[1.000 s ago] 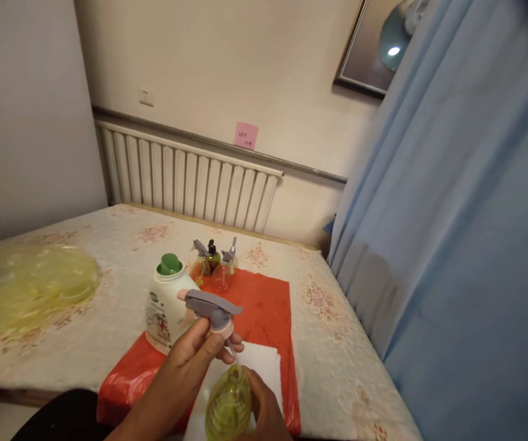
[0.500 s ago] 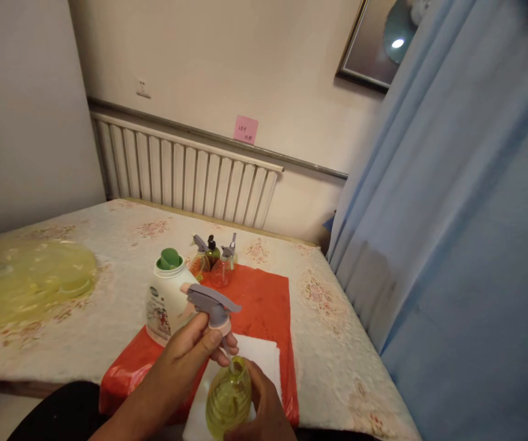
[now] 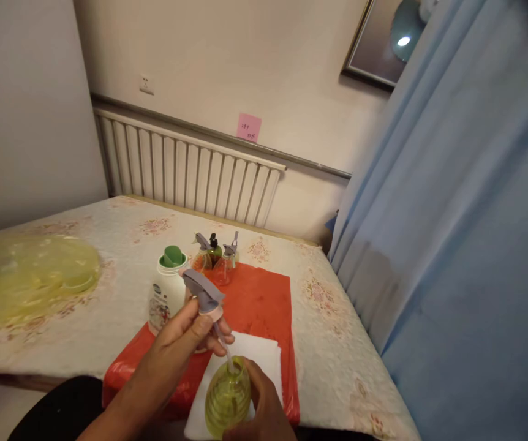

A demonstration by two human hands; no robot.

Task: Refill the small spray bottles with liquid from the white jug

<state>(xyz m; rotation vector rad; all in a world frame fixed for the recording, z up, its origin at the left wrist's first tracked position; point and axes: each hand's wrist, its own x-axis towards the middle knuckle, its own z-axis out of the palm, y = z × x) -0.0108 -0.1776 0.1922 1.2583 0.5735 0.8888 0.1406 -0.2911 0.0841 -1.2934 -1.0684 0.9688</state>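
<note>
1. Head view: the left hand (image 3: 185,343) pinches the grey spray head (image 3: 202,292) by its pink collar, holding it tilted above the bottle, with its thin dip tube running down into the bottle's neck.
2. The right hand (image 3: 264,410) is closed around the yellow-green bottle (image 3: 227,398), a ribbed see-through bottle at the near edge of the tabletop (image 3: 108,245); whether it holds liquid cannot be told.
3. The bottle stands over a folded white cloth (image 3: 259,355), which lies on a red plastic sheet (image 3: 259,300).
4. Just left of the spray head stands a white jug (image 3: 165,297) with a printed label and a green cap; its contents are hidden.
5. At the far end of the red sheet stand three small bottles close together: two clear spray bottles (image 3: 222,269) with grey triggers that look orange-tinted, and a dark pump bottle (image 3: 214,250) between them.
6. Far left on the tabletop lies a yellow translucent bag (image 3: 25,282) with blurred shapes inside.
7. A blue curtain (image 3: 452,245) hangs on the right.
</note>
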